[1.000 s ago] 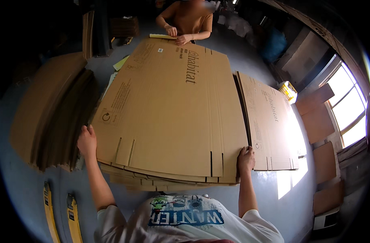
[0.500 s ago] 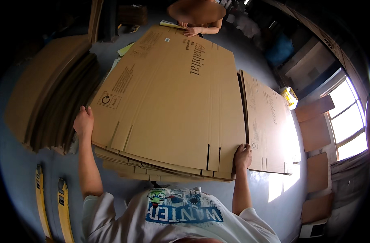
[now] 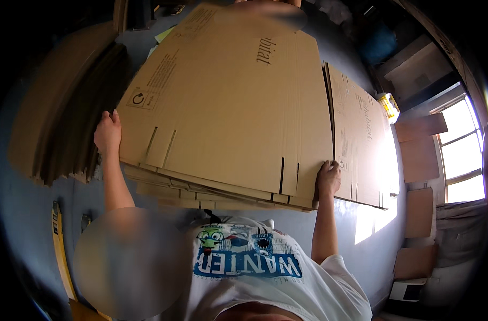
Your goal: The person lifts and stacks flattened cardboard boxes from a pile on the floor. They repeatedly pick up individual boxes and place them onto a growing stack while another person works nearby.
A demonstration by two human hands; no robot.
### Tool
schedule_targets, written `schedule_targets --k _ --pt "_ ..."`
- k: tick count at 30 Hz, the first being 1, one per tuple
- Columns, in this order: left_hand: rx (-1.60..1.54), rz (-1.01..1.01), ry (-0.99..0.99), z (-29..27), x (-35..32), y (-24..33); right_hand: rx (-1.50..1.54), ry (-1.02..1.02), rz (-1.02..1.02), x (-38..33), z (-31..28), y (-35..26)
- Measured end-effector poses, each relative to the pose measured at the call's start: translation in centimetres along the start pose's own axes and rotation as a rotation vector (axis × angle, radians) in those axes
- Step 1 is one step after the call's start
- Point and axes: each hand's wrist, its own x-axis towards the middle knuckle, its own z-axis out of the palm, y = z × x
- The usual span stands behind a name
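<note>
Gripping the top cardboard sheet (image 3: 228, 101) at both near corners: left hand (image 3: 108, 134) fingers clamped on its edge, right hand (image 3: 328, 178) probably too. Sheet stretches away from fingers, atop stack (image 3: 201, 195).

Two hands, the left hand (image 3: 108, 132) at nine o'clock and the right hand (image 3: 328, 178) at four, meet one top cardboard sheet (image 3: 228, 101). Three cardboard stacks show: centre stack (image 3: 201, 193), left stack (image 3: 62, 117), right stack (image 3: 359, 139).
</note>
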Motion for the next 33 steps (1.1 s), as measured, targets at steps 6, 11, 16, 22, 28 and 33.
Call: schedule_targets --k 6,11,16,22,28,33 --pt "-0.059 -0.030 0.001 0.3 0.0 0.2 0.023 0.079 -0.010 0.7 0.8 1.2" --pt "-0.089 -0.044 -0.008 0.4 0.1 0.0 0.006 0.049 0.024 0.8 0.9 1.1" --pt "-0.050 -0.031 -0.020 -0.1 -0.1 0.2 0.086 0.058 0.020 1.7 1.7 2.4" --pt "-0.027 -0.045 -0.021 -0.6 -0.4 -0.1 0.504 -0.225 -0.093 5.2 1.3 5.6" --pt "-0.126 0.056 -0.133 1.2 2.8 -1.5 0.863 -0.400 -0.112 6.0 -0.6 7.0" --pt "-0.892 -0.096 -0.554 0.5 5.5 -5.6 1.358 -0.840 -0.014 5.5 -4.0 6.0"
